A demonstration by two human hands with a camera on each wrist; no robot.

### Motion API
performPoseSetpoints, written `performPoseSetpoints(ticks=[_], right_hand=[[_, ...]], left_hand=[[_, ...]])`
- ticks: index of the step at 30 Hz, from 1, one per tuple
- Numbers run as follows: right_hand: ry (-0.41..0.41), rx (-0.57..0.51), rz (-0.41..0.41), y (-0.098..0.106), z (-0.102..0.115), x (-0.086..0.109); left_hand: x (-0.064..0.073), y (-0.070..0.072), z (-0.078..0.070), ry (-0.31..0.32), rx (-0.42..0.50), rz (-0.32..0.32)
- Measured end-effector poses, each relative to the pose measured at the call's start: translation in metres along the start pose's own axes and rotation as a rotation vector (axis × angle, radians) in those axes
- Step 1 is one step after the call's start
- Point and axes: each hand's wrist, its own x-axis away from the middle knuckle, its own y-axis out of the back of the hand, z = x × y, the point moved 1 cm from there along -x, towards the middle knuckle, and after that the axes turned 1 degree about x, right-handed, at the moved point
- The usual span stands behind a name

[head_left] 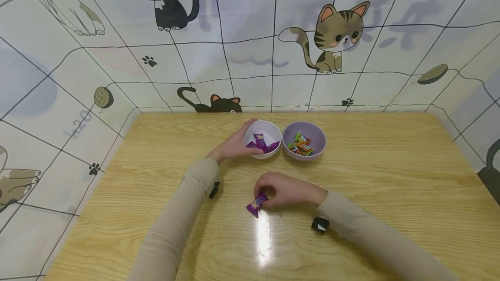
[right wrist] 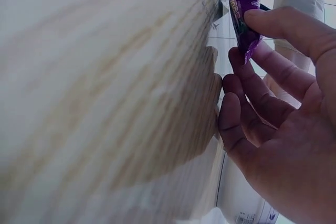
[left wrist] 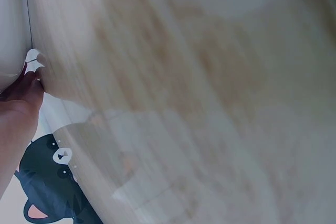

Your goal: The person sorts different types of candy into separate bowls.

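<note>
Near the back of the table, my left hand [head_left: 235,145] grips a white bowl [head_left: 270,129] by its left side, thumb at the front rim and fingers toward the back. Several purple wrapped candies [head_left: 260,141] lie inside. Closer to me, my right hand [head_left: 291,190] pinches another purple wrapped candy [head_left: 256,205] between thumb and fingers, at or just above the tabletop. The right wrist view shows this candy [right wrist: 244,17] under the thumb. In the left wrist view, only part of the left hand [left wrist: 23,100] appears against the bowl's side.
Just right of the white bowl stands a light purple bowl [head_left: 314,130] holding several green and orange wrapped candies [head_left: 301,145]. Both bowls sit on a wooden table [head_left: 383,164]. A cat-patterned covering [head_left: 250,62] rises behind the table and at its sides. A dark object [head_left: 491,174] shows at the right edge.
</note>
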Motion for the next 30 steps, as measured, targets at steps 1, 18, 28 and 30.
performPoseSetpoints(ticks=[1, 18, 28, 30], right_hand=[[0.001, -0.007, -0.007, 0.0, 0.0, 0.001], [-0.029, 0.002, -0.128, 0.019, 0.005, 0.019], [-0.029, 0.061, -0.222, 0.038, 0.008, 0.024], [-0.026, 0.074, -0.24, 0.042, 0.008, 0.025]], left_hand=[[0.0, 0.0, 0.0, 0.002, 0.002, 0.0], [0.0, 0.0, -0.001, 0.004, -0.01, -0.007], [0.001, 0.001, -0.003, 0.01, -0.003, -0.002], [0.001, 0.001, -0.003, 0.008, -0.002, -0.001]])
